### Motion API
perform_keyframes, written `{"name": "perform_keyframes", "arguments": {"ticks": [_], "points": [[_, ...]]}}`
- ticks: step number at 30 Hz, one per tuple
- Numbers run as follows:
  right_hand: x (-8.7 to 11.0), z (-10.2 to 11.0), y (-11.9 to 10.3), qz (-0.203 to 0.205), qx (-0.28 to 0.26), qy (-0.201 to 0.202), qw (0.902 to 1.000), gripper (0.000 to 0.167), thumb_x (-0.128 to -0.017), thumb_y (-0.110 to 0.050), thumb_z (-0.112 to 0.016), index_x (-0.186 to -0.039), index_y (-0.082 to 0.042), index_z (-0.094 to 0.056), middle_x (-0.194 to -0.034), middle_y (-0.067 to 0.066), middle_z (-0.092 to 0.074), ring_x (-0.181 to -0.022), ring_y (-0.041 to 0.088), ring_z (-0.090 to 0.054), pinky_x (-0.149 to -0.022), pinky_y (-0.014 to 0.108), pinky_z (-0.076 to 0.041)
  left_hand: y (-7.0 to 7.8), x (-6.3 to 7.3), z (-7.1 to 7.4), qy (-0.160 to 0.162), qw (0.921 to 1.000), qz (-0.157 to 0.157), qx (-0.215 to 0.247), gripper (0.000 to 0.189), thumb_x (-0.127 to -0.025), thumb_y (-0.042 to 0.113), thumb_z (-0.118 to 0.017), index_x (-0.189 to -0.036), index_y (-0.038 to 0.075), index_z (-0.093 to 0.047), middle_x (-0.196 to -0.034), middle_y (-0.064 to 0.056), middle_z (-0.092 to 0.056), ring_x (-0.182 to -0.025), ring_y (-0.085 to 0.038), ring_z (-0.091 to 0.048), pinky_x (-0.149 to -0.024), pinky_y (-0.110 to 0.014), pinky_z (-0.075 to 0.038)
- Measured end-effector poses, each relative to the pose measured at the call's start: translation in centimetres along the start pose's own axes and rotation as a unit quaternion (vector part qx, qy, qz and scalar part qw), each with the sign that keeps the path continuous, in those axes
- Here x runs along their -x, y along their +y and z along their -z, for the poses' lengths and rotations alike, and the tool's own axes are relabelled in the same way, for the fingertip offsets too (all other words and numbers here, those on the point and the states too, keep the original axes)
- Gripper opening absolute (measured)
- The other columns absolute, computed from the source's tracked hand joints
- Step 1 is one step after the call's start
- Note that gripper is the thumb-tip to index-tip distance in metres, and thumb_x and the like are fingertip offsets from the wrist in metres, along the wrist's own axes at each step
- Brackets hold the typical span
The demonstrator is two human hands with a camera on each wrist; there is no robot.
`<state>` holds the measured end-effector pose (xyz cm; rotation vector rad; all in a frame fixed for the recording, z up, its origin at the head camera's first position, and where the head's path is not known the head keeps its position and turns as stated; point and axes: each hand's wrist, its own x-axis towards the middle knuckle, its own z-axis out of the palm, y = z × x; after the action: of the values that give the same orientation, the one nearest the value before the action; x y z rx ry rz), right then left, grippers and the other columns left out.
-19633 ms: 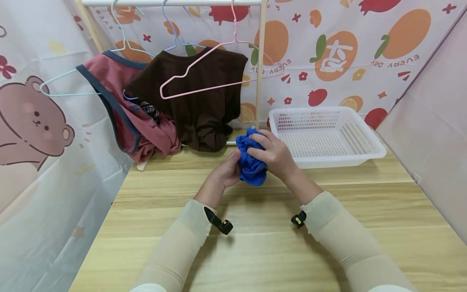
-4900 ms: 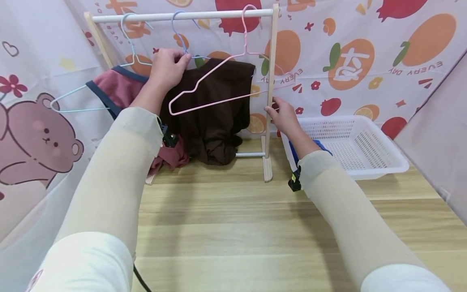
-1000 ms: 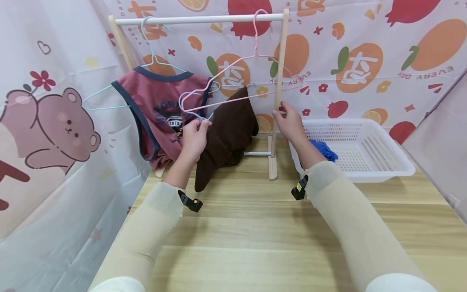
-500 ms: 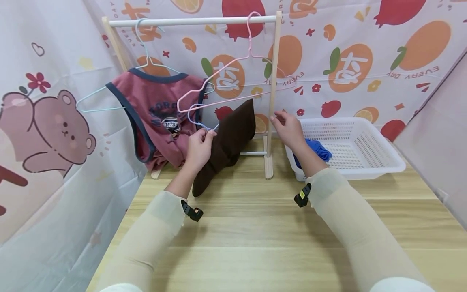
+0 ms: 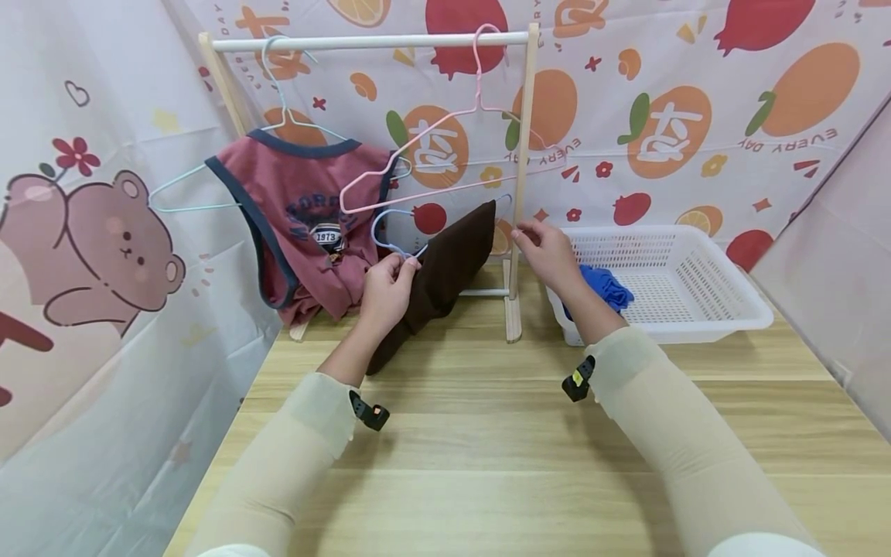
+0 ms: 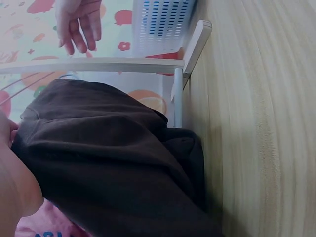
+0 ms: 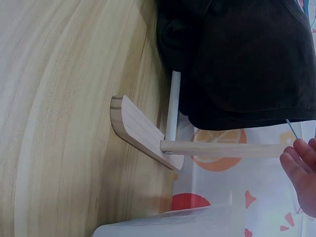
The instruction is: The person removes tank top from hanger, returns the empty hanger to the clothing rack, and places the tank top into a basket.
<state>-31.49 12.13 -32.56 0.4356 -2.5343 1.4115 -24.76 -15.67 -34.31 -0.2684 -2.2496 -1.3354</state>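
Printed backdrop sheet (image 5: pixel 738 178) stands behind the wood-grain tabletop (image 5: pixel 487 441). Clothes rack (image 5: pixel 525 155), white rail on wooden posts, stands upright at the tabletop's rear. White basket (image 5: pixel 685 334) sits just right of the rack. Red vest (image 5: pixel 309 182) with dark trim hangs at the rack's left side on a pale blue hanger (image 5: pixel 283 108) hooked over the rail. Brown garment (image 5: pixel 445 271) is on a lavender-blue hanger (image 5: pixel 376 232), tilted, in front of the rack between vest and right post; its hook sits below the rail. Pink hanger (image 5: pixel 478 94) is bare and hooked on the rail near the right post. Left hand (image 5: pixel 387 294) pinches the lavender-blue hanger near its neck. Right hand (image 5: pixel 553 255) is beside the right post, fingers loosely bent, holding nothing; contact with the post cannot be determined. Blue cloth (image 5: pixel 605 288) lies crumpled in the basket's left end.
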Motion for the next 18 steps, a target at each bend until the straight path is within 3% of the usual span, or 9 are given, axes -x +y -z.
{"name": "perform_keyframes", "arguments": {"ticks": [8, 18], "points": [[0.6, -0.2, 0.0, -0.005, 0.004, -0.011, 0.9999, 0.047, -0.100, -0.039, -0.056, -0.132, -0.005, -0.060, -0.122, 0.014, -0.065, -0.112, 0.027, -0.060, -0.096, 0.043, -0.049, 0.7, 0.8, 0.6, 0.030, 0.9973, -0.043, -0.051, 0.022, -0.099, 0.017, -0.055, -0.088, 0.005, -0.069, -0.064, -0.005, -0.053, -0.057, -0.014, -0.041, -0.052, -0.024, -0.031], [1.3, -0.2, -0.3, 0.019, -0.010, -0.004, 0.9998, 0.039, -0.100, -0.032, -0.057, -0.128, -0.005, -0.064, -0.117, 0.013, -0.068, -0.107, 0.025, -0.062, -0.093, 0.042, -0.050, 1.4, 1.4, 1.8, 0.099, 0.9896, -0.095, -0.043, 0.020, -0.095, 0.010, -0.060, -0.079, 0.003, -0.069, -0.061, -0.007, -0.056, -0.054, -0.008, -0.040, -0.051, -0.017, -0.030]]}}
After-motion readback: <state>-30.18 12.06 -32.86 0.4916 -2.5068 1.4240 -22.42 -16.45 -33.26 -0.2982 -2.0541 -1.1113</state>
